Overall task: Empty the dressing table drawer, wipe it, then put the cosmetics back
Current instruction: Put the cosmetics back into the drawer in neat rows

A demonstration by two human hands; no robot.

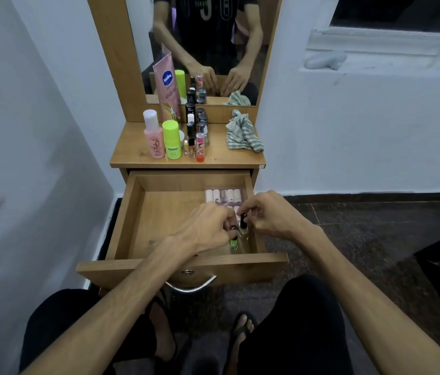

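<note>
Left hand is curled round the dark cap of a green nail polish bottle; the bottle sits low in the drawer's right front corner. Right hand pinches the black cap of a clear nail polish bottle just beside it. The two bottles are nearly touching, both roughly upright.

Behind them, against the right wall of the drawer, lies a clear pack of small tubes. The rest of the drawer floor is bare wood.

Up on the bench: pink bottle, green-capped bottle, Vaseline tube leaning on the mirror, and a tight cluster of small bottles. Striped cloth is bunched on the right.

Can't tell whether these two are going in or coming out.

Risks, as I judge them:
- Cap-only grips. A loose cap means the bottle drops or leaks.
- The bottles are close together, so moving one could knock the other over.
- Bench cluster is packed; reaching in could topple several, and some might roll off the front edge into the open drawer.
</note>
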